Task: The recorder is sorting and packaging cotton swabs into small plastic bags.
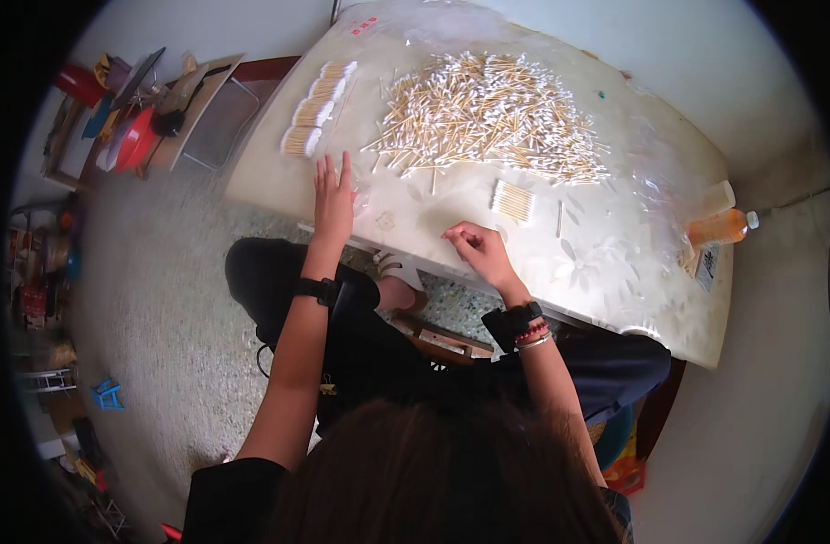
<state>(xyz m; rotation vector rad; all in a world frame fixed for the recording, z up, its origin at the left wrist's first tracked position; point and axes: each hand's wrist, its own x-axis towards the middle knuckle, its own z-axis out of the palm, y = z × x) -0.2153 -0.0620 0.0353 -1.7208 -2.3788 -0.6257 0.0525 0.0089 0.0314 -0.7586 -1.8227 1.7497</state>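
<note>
A large heap of loose cotton swabs [497, 113] with white tips and tan sticks lies across the far middle of the table. Several bundled packs of cotton swabs [312, 111] form a row at the far left. Just below that row my left hand [334, 199] is open, fingers stretched forward, next to a thin piece of clear plastic [361, 196]. Near the table's front edge my right hand [483, 252] is closed, thumb and fingers drawn together; whatever they may hold does not show. A small flat group of cotton swabs [513, 201] lies just beyond it, with a single swab [560, 218] to its right.
A pale patterned cloth covers the table [605, 290]. An orange drink bottle [722, 228] lies at the right edge beside a pale cup [716, 198]. Clear plastic film [655, 177] spreads over the right side. A red basin [136, 139] and a small blue stool [107, 395] are off to the left.
</note>
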